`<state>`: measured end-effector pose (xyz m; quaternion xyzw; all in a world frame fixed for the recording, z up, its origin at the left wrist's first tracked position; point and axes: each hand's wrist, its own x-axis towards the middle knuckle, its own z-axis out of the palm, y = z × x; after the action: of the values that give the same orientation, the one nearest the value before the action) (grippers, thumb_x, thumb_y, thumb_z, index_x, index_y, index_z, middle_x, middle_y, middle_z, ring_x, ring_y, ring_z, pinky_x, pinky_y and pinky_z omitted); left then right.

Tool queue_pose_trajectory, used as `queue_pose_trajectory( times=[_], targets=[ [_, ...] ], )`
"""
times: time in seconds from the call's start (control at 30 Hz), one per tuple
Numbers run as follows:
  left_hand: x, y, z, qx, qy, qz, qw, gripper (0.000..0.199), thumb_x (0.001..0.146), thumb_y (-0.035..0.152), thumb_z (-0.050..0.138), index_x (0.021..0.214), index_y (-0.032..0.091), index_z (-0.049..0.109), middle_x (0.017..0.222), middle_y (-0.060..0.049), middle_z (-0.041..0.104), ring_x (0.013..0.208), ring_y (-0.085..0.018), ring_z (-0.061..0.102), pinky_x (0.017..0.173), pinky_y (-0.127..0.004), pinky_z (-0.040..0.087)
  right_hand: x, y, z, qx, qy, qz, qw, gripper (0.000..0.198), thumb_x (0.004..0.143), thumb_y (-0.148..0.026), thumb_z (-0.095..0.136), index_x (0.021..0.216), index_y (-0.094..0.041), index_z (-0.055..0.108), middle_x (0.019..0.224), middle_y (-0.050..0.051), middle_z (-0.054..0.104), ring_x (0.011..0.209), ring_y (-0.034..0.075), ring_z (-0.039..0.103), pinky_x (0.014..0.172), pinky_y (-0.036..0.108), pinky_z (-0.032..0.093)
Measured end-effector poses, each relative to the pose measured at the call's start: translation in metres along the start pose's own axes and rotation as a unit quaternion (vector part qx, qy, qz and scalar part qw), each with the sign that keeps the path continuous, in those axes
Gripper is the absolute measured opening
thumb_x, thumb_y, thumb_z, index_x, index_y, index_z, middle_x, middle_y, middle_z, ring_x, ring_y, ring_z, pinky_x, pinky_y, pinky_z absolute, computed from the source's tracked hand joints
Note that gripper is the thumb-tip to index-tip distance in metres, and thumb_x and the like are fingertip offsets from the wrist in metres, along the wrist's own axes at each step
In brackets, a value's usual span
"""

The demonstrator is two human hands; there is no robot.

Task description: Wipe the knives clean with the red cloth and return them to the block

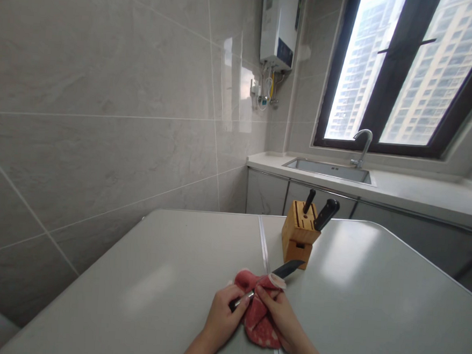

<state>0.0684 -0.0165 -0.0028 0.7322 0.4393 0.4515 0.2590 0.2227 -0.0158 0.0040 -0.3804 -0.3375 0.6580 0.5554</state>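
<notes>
while a grey tiled wall (105,81) fills the left side, the white table (181,259) takes the foreground, far edge and both far corners in view. pale counter (413,184) beyond the table's far edge, sink (321,170) set in it. wooden knife block (298,232) upright near the table's far edge, right of the metal seam. knife (288,268) held in both hands on the block's near side, blade tip angled toward the far right corner; gap between tip and block unclear. red cloth (263,332) with pale spots, bunched around the knife's middle, over the seam, lower part hanging toward the near edge. right hand (278,308): thumb and fingers pinching cloth against the blade. left hand (224,308): fingers and thumb wrapped around the knife's dark handle, left of the cloth. two black handles (326,214) stick out of the block's top, the bigger one on the right.
</notes>
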Motion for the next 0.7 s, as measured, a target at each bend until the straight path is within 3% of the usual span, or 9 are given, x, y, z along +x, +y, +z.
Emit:
queue_pose_trajectory(
  times=[0.7],
  targets=[
    [0.0003, -0.0004, -0.0007, -0.001, -0.003, -0.003, 1.000, 0.028, 0.086, 0.032, 0.051, 0.065, 0.016, 0.060, 0.067, -0.003, 0.061, 0.064, -0.014, 0.052, 0.062, -0.023, 0.037, 0.0017, 0.0023, -0.0012, 0.008, -0.010, -0.005, 1.000, 0.033, 0.067, -0.037, 0.073, 0.088, -0.014, 0.063, 0.083, 0.008, 0.069, 0.078, 0.022, 0.063, 0.078, 0.035, 0.047]
  ],
)
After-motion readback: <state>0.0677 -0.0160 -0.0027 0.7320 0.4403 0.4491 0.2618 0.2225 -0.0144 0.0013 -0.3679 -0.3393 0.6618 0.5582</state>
